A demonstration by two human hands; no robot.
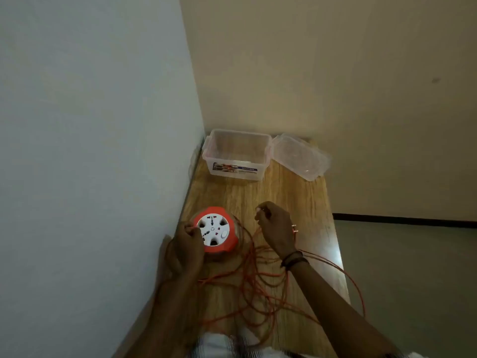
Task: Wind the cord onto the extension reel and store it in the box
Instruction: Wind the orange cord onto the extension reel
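Observation:
An orange extension reel (219, 244) with a white socket face lies on the wooden table (291, 197) beside the left wall. My left hand (187, 250) rests on the reel's left edge, fingers pinched at the socket face. My right hand (276, 227) hovers to the right of the reel, closed around the orange cord (258, 288), with the plug's pins (295, 228) sticking out behind it. Loose cord lies in tangled loops on the table between my arms, and one loop hangs over the right edge. A clear plastic box (236, 155) stands open at the far end.
The box's clear lid (300, 156) lies to the right of the box at the table's far corner. Walls close in on the left and behind. The table's right edge drops to a grey floor (413, 267).

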